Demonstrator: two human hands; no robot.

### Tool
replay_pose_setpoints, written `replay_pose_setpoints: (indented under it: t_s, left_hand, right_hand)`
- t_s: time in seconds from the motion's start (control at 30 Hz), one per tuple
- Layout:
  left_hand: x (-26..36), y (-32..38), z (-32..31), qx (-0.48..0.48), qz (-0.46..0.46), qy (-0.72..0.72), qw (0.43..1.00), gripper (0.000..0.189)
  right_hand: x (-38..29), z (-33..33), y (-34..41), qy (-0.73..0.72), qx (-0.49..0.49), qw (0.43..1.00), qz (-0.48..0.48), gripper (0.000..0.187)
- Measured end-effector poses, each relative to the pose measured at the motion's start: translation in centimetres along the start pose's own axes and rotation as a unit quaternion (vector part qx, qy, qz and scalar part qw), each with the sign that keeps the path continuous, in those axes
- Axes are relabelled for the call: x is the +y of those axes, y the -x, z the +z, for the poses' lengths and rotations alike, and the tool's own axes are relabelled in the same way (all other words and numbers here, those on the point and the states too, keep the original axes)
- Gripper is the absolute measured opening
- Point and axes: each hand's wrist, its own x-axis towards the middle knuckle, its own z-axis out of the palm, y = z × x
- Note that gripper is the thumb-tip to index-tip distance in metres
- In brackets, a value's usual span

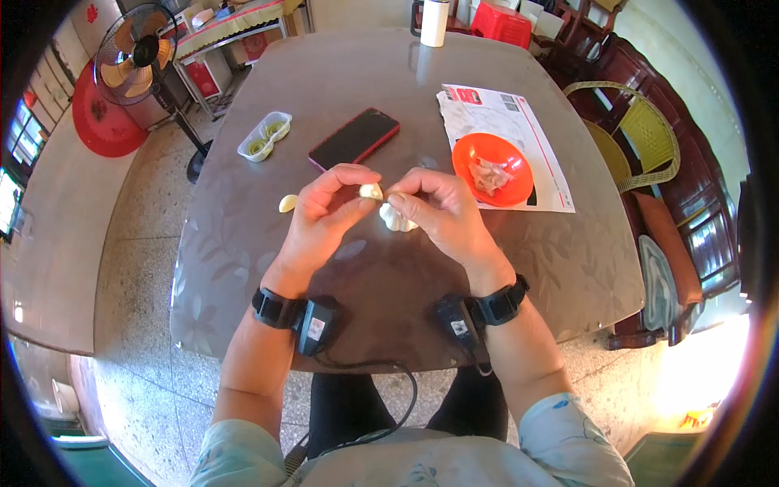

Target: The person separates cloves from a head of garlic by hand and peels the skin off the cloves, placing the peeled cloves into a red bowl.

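My left hand (328,210) pinches a garlic clove (370,192) between thumb and forefinger. Close beside it, my right hand (441,213) has thumb and forefinger pressed together near the clove; whether a bit of skin is between them cannot be told. A white garlic bulb (398,219) lies on the table just under the right fingertips, partly hidden by them. Left of my left hand rests a pale peeled clove (288,203). To the right, an orange bowl (521,182) holds garlic skins (489,176) and sits on a printed paper sheet (548,164).
A smartphone (355,139) lies beyond my hands on the brown table (341,73). Left of it is a clear two-part plastic tray (248,149) with greenish rings inside. A white bottle (434,24) stands at the far edge. A cable (414,389) hangs from the wrist devices near my lap.
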Motion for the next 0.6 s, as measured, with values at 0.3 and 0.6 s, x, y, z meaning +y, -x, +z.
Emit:
replay_pose_setpoints:
  t_s: [0.3, 0.6]
  left_hand:
    - [-0.3, -0.2, 0.9, -0.006, 0.1, 0.036, 0.994, 0.018]
    - [-0.2, 0.1, 0.6, 0.087, 0.042, -0.279, 0.955, 0.012]
  right_hand:
    - [-0.7, 1.3, 0.0, -0.148, 0.033, 0.987, 0.059, 0.02]
    - [1.1, 0.7, -0.2, -0.068, 0.04, 0.997, 0.017, 0.019]
